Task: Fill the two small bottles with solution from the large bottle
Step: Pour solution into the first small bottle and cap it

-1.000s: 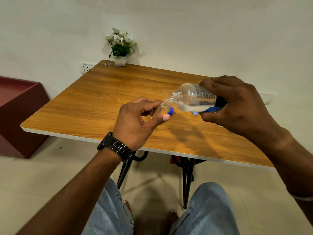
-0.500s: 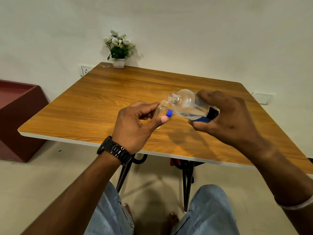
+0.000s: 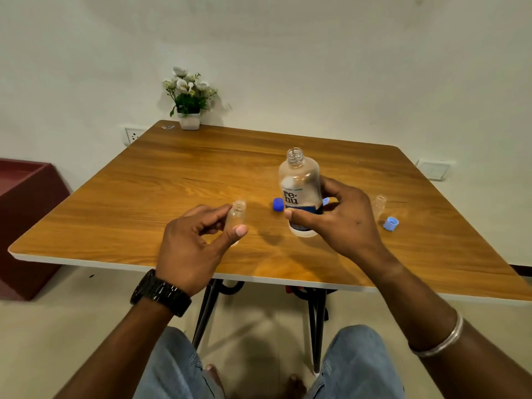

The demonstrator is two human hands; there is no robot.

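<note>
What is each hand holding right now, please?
Left hand: closed on a small bottle, uncapped.
Right hand: closed on the large bottle, upright, uncapped.

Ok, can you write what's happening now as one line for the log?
left hand: holds small bottle, uncapped | right hand: holds big bottle upright, uncapped | second small bottle: on table

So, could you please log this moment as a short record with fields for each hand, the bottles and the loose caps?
left hand: holds small bottle, upright, uncapped
right hand: holds large bottle, upright, uncapped
second small bottle: stands on table, right of right hand, uncapped
dark blue cap: on table, left of large bottle
light blue cap: on table, near second small bottle
fill levels: cannot tell
</note>
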